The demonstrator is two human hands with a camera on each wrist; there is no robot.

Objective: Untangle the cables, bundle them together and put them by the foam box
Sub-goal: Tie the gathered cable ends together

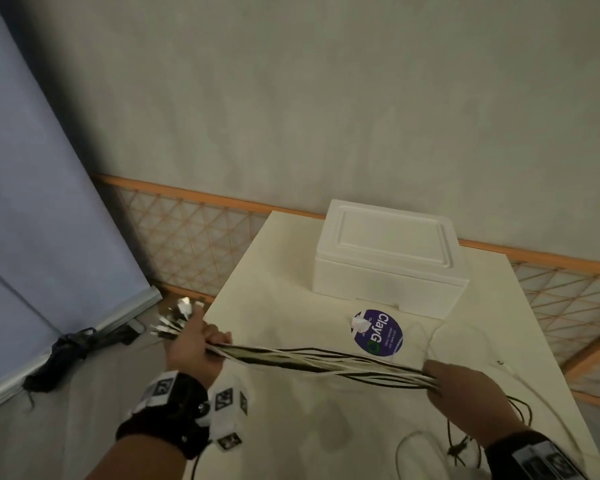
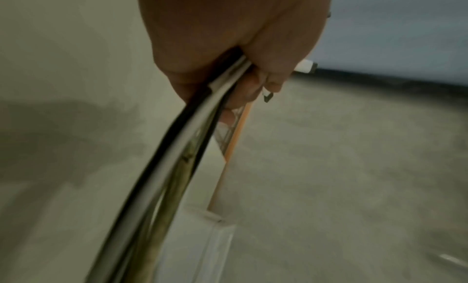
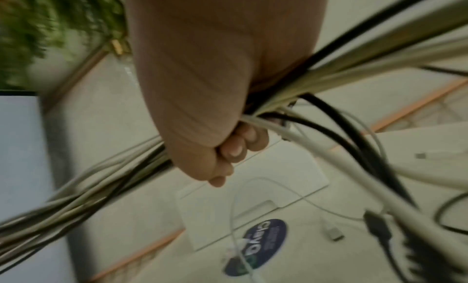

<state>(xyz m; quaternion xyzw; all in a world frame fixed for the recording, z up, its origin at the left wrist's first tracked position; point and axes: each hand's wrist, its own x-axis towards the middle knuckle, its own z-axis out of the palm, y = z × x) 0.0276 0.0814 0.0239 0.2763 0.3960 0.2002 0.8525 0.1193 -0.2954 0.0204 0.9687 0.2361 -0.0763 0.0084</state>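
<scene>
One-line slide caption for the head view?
Both hands, left hand and right hand, stretch black and white cables above the table near the foam box.

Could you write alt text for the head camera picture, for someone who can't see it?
Two hands hold a bundle of black and white cables stretched above a pale table: the left hand grips near the metal plugs, the right hand grips the other end. Behind stands a closed white foam box and a round purple sticker.

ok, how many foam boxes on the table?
1. The foam box sits lid-on at the table's far edge, beyond the round sticker. None other shows.
</scene>
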